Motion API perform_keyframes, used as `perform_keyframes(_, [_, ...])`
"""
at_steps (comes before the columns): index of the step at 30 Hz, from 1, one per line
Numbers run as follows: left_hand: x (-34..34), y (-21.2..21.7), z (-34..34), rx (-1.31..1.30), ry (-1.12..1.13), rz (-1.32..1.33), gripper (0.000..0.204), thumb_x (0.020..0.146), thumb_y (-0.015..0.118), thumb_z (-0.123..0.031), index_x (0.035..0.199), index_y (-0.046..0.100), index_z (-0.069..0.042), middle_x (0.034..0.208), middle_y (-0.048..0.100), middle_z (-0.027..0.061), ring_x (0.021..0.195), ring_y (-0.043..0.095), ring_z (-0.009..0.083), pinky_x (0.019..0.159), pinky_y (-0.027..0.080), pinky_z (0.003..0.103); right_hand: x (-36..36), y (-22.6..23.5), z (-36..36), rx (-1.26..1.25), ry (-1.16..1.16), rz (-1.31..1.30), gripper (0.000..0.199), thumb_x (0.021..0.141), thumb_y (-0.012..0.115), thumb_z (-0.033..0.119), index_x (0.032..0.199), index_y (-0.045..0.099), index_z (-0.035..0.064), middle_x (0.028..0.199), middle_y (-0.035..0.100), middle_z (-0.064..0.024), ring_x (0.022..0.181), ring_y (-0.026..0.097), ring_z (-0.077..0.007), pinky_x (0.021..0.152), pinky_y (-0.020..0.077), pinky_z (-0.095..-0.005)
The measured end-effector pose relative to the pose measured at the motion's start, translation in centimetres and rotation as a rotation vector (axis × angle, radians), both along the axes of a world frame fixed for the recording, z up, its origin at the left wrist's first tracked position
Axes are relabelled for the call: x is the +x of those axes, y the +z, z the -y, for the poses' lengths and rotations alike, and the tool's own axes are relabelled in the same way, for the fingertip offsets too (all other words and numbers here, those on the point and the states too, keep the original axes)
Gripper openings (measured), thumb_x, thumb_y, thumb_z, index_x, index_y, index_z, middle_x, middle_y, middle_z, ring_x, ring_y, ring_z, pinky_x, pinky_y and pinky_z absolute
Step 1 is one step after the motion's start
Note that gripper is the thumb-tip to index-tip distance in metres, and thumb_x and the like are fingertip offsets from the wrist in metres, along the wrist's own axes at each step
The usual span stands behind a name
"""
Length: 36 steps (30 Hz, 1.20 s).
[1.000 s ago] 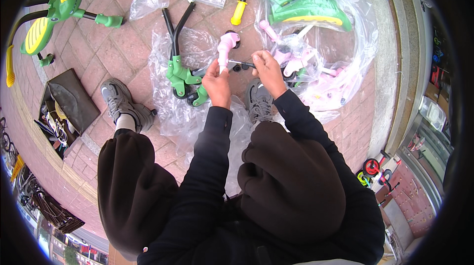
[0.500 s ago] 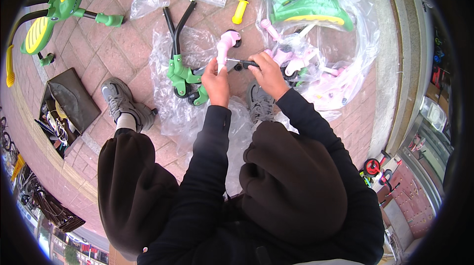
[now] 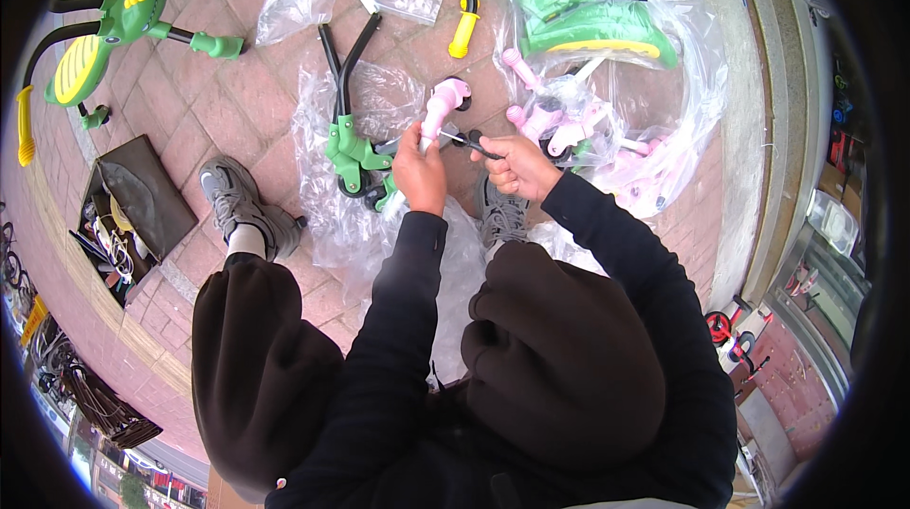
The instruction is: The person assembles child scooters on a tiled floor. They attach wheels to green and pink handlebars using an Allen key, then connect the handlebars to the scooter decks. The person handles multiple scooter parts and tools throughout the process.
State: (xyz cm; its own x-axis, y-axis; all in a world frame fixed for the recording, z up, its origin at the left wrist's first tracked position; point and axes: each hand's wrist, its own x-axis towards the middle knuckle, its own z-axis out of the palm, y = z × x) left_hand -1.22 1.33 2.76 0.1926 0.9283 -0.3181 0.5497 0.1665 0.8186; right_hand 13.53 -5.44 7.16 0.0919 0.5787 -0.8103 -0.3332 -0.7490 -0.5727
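My left hand (image 3: 420, 175) is closed around the lower end of a pink plastic caster leg (image 3: 443, 107). A dark wheel sits at the leg's far end, and a white tube shows by my fingers. My right hand (image 3: 521, 168) grips the black handle of a screwdriver (image 3: 485, 150). Its thin metal shaft points left, with the tip at the side of the pink leg. Whether the tip sits in a screw is too small to tell. Just left of my left hand lie green caster legs (image 3: 353, 151) on black tubes, resting on clear plastic film (image 3: 318, 215).
A clear bag (image 3: 706, 82) at the right holds a green and yellow ride-on body (image 3: 597, 30) and pink parts (image 3: 578, 125). Black handlebars with yellow grips (image 3: 463, 35) lie ahead. Left stand a green ride-on toy (image 3: 133, 11) and an open dark toolbox (image 3: 147, 191). A kerb (image 3: 749, 158) runs along the right.
The pink leg and my left hand have shifted slightly right. My right hand has turned on the screwdriver handle and moved a little right and nearer, and the screwdriver now slants more.
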Motion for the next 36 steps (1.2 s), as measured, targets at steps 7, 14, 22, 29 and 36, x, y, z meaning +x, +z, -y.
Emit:
perform_keyframes(7, [-0.3, -0.2, -0.7, 0.088, -0.077, -0.075, 0.037, 0.073, 0.064, -0.003, 0.109, 0.058, 0.002, 0.093, 0.064, 0.0184, 0.084, 0.063, 0.0285, 0.074, 0.047, 0.033, -1.3, 0.1, -0.4, 0.724, 0.665, 1.348, 0.015, 0.078, 0.062, 0.018, 0.082, 0.051, 0.0083, 0.061, 0.045, -0.0037, 0.054, 0.050, -0.0192, 0.050, 0.0395, -0.0319])
perform_keyframes(14, [0.0, 0.0, -0.8, 0.038, -0.085, -0.036, 0.032, 0.071, 0.065, -0.001, 0.102, 0.058, 0.002, 0.088, 0.063, 0.0171, 0.081, 0.062, 0.0280, 0.073, 0.047, 0.034, 0.2, -1.6, -0.4, 0.514, 0.464, 0.854, 0.016, 0.080, 0.061, 0.018, 0.077, 0.049, 0.0071, 0.051, 0.035, 0.0016, 0.047, 0.044, -0.0134, 0.047, 0.0374, -0.0310])
perform_keyframes(22, [0.0, 0.0, -0.6, 0.005, -0.073, 0.075, 0.027, 0.070, 0.066, -0.001, 0.095, 0.056, 0.002, 0.085, 0.062, 0.0145, 0.078, 0.060, 0.0241, 0.071, 0.046, 0.033, -1.1, -1.6, -0.4, 0.352, 0.329, 0.719, 0.021, 0.083, 0.058, 0.021, 0.077, 0.052, 0.0027, 0.047, 0.039, -0.0028, 0.045, 0.046, -0.0147, 0.044, 0.0376, -0.0316])
perform_keyframes(29, [-0.5, -0.6, -2.0, -0.034, -0.117, 0.035, 0.031, 0.069, 0.069, -0.006, 0.096, 0.055, 0.000, 0.085, 0.064, 0.0168, 0.079, 0.062, 0.0316, 0.071, 0.046, 0.037, -1.2, -2.2, -1.1, 0.824, 0.723, 1.495, 0.016, 0.082, 0.054, 0.018, 0.078, 0.054, 0.0025, 0.054, 0.047, -0.0067, 0.049, 0.051, -0.0228, 0.049, 0.0412, -0.0336])
perform_keyframes(36, [-0.8, -0.4, -1.3, -0.041, -0.163, 0.021, 0.028, 0.070, 0.068, -0.004, 0.095, 0.056, 0.003, 0.084, 0.063, 0.0169, 0.076, 0.061, 0.0252, 0.070, 0.046, 0.033, -0.5, -2.0, -1.1, 0.057, 0.147, 0.121, 0.017, 0.087, 0.053, 0.018, 0.081, 0.054, 0.0017, 0.051, 0.037, 0.0038, 0.048, 0.043, -0.0085, 0.046, 0.0367, -0.0276])
